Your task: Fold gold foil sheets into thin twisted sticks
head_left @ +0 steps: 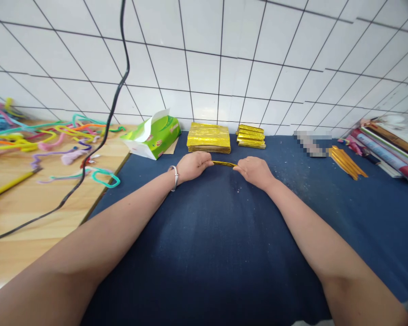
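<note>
A narrow folded strip of gold foil paper (pixel 223 163) stretches between my two hands, bowed slightly upward. My left hand (pixel 194 165), with a silver bangle at the wrist, is closed on its left end. At the right end, the fingers of my right hand (pixel 255 172) pinch it. Both hands are low over the dark blue cloth (pixel 204 253). Just behind them lies a thick stack of gold foil paper sheets (pixel 209 137). A smaller pile of folded gold strips (pixel 251 136) sits to its right, near the wall.
A green tissue pack (pixel 153 136) stands at back left. Colourful fuzzy craft stems (pixel 54 136) cover part of the wooden table (pixel 30 217). A black cable (pixel 117 93) hangs across the left side. Orange-gold strips (pixel 347 162) and stacked books (pixel 387 149) lie right. A tiled wall (pixel 204 68) closes the back.
</note>
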The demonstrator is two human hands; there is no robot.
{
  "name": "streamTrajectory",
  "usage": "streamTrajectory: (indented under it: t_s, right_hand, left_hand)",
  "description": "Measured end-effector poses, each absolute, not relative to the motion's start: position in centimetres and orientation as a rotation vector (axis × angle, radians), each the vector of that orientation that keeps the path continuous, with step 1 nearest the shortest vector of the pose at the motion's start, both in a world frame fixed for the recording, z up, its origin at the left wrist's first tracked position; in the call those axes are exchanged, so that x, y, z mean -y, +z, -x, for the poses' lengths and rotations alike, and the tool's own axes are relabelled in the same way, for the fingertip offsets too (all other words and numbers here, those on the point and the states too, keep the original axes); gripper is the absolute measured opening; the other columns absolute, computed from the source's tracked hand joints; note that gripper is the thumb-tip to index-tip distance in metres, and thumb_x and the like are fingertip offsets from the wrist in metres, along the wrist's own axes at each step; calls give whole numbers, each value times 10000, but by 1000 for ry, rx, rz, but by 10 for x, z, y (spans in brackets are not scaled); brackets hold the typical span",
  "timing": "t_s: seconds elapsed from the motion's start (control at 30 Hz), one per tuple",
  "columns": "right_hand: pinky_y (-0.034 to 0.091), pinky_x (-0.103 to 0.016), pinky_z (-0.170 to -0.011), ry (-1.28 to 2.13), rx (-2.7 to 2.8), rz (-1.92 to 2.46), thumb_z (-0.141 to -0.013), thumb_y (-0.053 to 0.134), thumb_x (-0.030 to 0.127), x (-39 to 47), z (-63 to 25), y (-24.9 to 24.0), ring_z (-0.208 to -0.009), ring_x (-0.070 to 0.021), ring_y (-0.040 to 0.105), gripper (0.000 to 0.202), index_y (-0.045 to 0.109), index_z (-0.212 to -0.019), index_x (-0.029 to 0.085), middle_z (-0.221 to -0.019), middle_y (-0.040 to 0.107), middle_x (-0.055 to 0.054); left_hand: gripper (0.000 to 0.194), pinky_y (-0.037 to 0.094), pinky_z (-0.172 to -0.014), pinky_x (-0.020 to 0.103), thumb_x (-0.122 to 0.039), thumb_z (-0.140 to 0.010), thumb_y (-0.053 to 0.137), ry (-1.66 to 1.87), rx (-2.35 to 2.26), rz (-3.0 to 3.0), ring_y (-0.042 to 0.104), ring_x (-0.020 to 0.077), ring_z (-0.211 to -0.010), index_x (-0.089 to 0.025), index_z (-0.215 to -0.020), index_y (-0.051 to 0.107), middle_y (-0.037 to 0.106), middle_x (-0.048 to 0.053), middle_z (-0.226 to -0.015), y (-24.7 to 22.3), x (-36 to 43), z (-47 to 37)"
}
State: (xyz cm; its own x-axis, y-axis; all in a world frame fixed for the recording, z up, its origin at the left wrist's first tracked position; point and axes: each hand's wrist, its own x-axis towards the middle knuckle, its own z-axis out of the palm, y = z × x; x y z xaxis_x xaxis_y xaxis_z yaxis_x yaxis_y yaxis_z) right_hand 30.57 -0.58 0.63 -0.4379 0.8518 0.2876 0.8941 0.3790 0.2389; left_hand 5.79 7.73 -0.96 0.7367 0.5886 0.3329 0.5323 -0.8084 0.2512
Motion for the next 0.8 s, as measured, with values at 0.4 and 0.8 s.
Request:
streamTrajectory:
  t_s: [0.4,0.8]
  right_hand:
    - [280,-278,-624,-522,2527,1693,-950,245,463,9,-301,7,-749,-162,555,474,605,-840,175,-785,642,-55]
    - [298,-276,-689,-549,2555,1546,-954,282,413,5,-307,8,-787,-169,502,420,578,-797,160,-775,615,-66]
  left_hand:
    - [278,381,-651,239,-342,-893,407,599,-839,-2840,504,136,-692,-174,-683,479,496,3,-675,-7,-72,-59]
    - [285,410,-685,239,-366,-915,368,624,-868,-2890,545,144,-782,-177,-815,557,565,24,-785,-4,-72,-57]
